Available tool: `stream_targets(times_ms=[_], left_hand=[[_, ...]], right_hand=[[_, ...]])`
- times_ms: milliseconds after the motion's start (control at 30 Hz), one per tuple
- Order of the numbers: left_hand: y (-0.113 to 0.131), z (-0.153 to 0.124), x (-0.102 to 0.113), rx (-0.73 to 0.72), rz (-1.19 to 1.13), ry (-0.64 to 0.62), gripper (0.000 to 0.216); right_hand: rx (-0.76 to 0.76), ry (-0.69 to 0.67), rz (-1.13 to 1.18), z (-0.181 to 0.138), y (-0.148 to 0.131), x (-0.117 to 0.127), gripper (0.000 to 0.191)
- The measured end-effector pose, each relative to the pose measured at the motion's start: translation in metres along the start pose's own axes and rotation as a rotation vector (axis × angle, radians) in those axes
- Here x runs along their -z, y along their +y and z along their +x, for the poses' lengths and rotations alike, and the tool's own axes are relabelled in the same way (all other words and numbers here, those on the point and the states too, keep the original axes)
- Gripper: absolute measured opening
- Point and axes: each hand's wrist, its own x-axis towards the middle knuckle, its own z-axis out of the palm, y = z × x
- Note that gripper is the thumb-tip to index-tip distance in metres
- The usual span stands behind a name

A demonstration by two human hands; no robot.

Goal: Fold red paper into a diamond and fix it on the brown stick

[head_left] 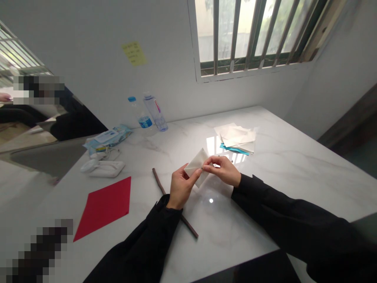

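Observation:
Both hands hold a small folded piece of white paper (198,162) just above the white marble table (294,165). My left hand (181,186) pinches its lower left part between thumb and fingers. My right hand (224,169) pinches its right edge with thumb and forefinger. Both arms wear black sleeves. A thin brown stick (159,181) lies on the table under my left forearm, running toward the near edge.
A red paper sheet (106,206) lies at the left. A stack of white and blue sheets (237,138) sits behind my hands. Two water bottles (150,114), a wipes pack (108,138) and a white object with cable (103,167) stand at the back left. Another person sits far left.

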Motion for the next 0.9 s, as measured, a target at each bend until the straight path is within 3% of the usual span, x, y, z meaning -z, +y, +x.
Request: stream_targets(times_ms=[600, 733, 900], left_hand=[[-0.0014, 0.0008, 0.0008, -0.034, 0.016, 0.005, 0.036], [-0.0036, 0.0013, 0.0011, -0.02, 0.011, 0.016, 0.037], [-0.0062, 0.0015, 0.0015, -0.037, 0.007, 0.005, 0.036]], right_hand=[[0.025, 0.073, 0.031, -0.0037, -0.003, -0.0064, 0.04], [0.079, 0.114, 0.126, -0.0025, -0.0001, -0.0086, 0.045], [0.019, 0.089, 0.288, -0.0028, 0.0004, -0.0095, 0.058]])
